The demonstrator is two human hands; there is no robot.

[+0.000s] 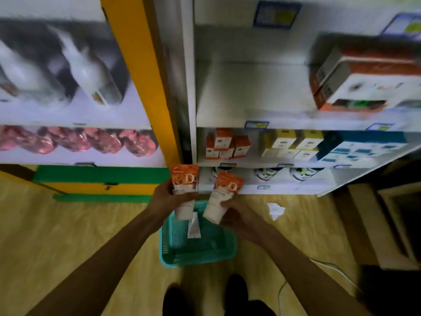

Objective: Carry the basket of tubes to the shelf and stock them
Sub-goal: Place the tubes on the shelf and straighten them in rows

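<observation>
My left hand (165, 198) grips an orange-and-white tube (185, 183), held upright with its orange end up. My right hand (237, 214) grips a second tube of the same kind (222, 197), tilted to the right. Both tubes hang above a teal plastic basket (218, 252) that stands on the wooden floor between my arms. One small tube (194, 226) lies inside the basket. The white shelf unit (250, 92) stands just beyond the basket, and its middle shelf has a bare stretch on the left.
Orange boxes (224, 143), yellow boxes (293, 142) and blue-and-white boxes (362, 147) fill a lower shelf. A large orange box (369, 76) sits on the middle shelf at right. A crumpled white paper (275, 209) and a white cable (328, 265) lie on the floor. My feet (234, 293) stand behind the basket.
</observation>
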